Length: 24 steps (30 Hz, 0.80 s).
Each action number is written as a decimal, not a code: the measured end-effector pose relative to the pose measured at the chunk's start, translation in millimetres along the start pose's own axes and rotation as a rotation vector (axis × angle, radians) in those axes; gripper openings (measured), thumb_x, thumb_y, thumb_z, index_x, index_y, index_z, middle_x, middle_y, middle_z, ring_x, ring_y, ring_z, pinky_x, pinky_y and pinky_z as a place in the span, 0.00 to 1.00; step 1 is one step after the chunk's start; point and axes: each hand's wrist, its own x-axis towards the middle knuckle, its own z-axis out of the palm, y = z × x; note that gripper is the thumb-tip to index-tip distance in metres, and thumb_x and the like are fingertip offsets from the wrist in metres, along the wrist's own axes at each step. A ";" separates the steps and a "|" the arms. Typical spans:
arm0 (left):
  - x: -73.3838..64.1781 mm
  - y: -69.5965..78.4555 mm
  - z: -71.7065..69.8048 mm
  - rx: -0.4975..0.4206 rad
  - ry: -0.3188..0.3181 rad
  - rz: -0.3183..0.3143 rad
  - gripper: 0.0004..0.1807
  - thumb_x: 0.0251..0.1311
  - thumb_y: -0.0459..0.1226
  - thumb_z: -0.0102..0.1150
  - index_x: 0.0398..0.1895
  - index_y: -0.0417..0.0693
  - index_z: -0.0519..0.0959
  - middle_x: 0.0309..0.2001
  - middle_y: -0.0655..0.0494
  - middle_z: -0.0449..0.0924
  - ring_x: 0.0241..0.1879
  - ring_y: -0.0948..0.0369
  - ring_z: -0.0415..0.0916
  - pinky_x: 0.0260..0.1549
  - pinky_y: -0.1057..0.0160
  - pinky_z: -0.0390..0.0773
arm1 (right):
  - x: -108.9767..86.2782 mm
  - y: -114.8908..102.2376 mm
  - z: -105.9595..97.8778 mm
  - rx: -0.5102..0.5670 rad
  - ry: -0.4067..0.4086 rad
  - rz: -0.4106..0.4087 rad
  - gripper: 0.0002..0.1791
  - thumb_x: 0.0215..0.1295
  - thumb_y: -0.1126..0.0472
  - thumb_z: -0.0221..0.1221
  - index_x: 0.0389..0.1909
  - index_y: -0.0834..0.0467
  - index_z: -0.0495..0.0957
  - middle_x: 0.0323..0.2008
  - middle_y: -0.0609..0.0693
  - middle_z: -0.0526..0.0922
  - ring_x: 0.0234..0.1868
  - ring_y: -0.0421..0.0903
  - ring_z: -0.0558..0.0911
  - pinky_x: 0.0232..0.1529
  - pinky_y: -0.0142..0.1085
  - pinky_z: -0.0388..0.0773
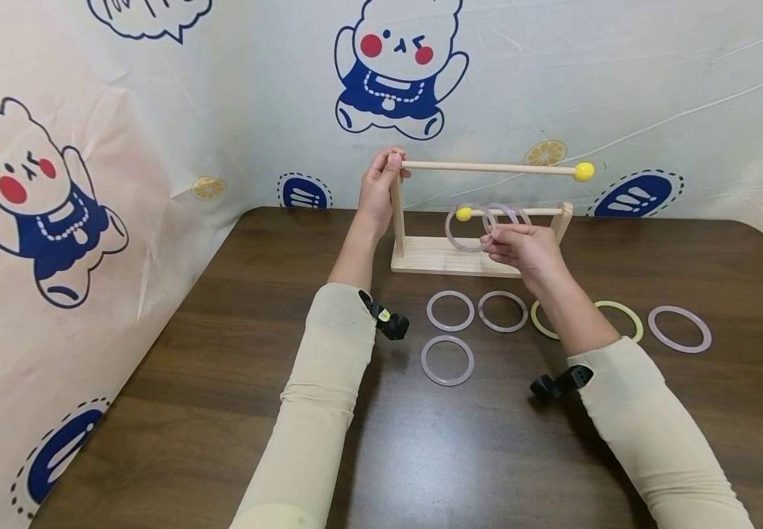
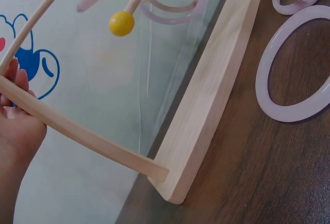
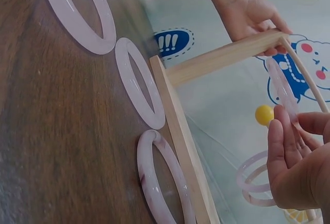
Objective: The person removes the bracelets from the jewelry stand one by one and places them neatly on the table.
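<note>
My left hand (image 1: pixel 379 187) grips the top of the left post (image 2: pixel 87 131) of a wooden bangle rack, where the upper bar (image 1: pixel 487 167) joins it. With thumb and fingertips, my right hand (image 1: pixel 535 253) pinches a pale lavender bangle (image 3: pixel 282 87). This bangle stands just off the yellow ball (image 2: pixel 121 24) at the free end of the lower bar (image 1: pixel 543 211); from the head, the ball shows within its ring. Further along that bar hang pale bangles (image 3: pixel 252 185), partly behind my right fingers. The upper bar ends in another yellow ball (image 1: pixel 584 172).
Pale lavender bangles (image 1: pixel 448 361) lie flat before the rack's base (image 1: pixel 448 264). Further right are yellow-green bangles (image 1: pixel 634 323), partly under my right forearm, and a purple bangle (image 1: pixel 706 338). A printed cloth (image 1: pixel 256 88) hangs behind the brown table (image 1: pixel 236 367).
</note>
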 end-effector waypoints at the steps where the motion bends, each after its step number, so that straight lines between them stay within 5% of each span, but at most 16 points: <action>1: -0.1 0.2 0.0 -0.003 0.002 -0.003 0.10 0.68 0.36 0.46 0.43 0.36 0.71 0.33 0.58 0.72 0.34 0.61 0.70 0.46 0.67 0.65 | -0.5 -0.4 -0.2 0.001 -0.006 0.004 0.12 0.61 0.72 0.54 0.24 0.58 0.82 0.23 0.51 0.83 0.25 0.39 0.83 0.30 0.30 0.78; 6: 0.1 0.5 0.2 -0.013 0.006 -0.011 0.13 0.68 0.35 0.46 0.46 0.32 0.69 0.32 0.58 0.72 0.34 0.61 0.71 0.46 0.68 0.65 | -2.7 -1.3 -1.5 0.014 -0.033 0.028 0.11 0.62 0.71 0.54 0.25 0.59 0.83 0.24 0.51 0.84 0.24 0.39 0.83 0.30 0.30 0.78; 10: -0.1 0.6 -0.1 -0.011 0.000 -0.001 0.07 0.68 0.36 0.46 0.40 0.41 0.73 0.32 0.58 0.72 0.34 0.61 0.71 0.46 0.67 0.65 | -3.6 -1.4 -3.3 0.031 -0.043 0.043 0.09 0.61 0.71 0.55 0.27 0.61 0.83 0.24 0.51 0.84 0.24 0.40 0.83 0.30 0.31 0.78; 17: -1.5 0.7 -0.2 0.006 -0.015 0.018 0.10 0.68 0.36 0.46 0.43 0.36 0.71 0.32 0.59 0.71 0.34 0.61 0.71 0.45 0.67 0.65 | -5.7 -2.5 -5.6 0.024 -0.064 0.069 0.10 0.61 0.71 0.56 0.25 0.59 0.84 0.24 0.51 0.84 0.25 0.40 0.83 0.30 0.31 0.78; 24: -1.7 1.8 0.0 -0.002 -0.010 0.005 0.06 0.68 0.36 0.46 0.39 0.44 0.73 0.32 0.59 0.71 0.34 0.61 0.71 0.45 0.67 0.65 | -7.6 -2.7 -9.3 -0.012 -0.081 0.086 0.10 0.61 0.70 0.57 0.24 0.60 0.83 0.22 0.51 0.83 0.24 0.40 0.82 0.29 0.30 0.78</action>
